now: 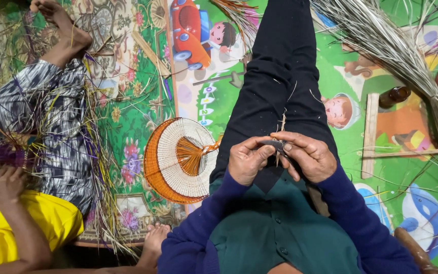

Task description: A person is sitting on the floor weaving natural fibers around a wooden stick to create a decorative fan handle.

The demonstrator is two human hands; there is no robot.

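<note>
My left hand (247,160) and my right hand (307,155) meet over my lap, above black trousers. Together they pinch a thin straw strand (281,127) that sticks up between the fingers, and a small dark tool (278,146) shows between the thumbs. Which hand carries the tool is unclear. A round woven fan (178,160), orange and natural with an orange tassel at its centre, lies on the mat just left of my left hand.
A bundle of dry grass fibres (381,35) fans out at the top right beside a brown bottle (394,95) and a wooden frame (370,133). At the left, another person in a patterned skirt holds purple strands (1,155). Loose fibres litter the colourful mat (128,101).
</note>
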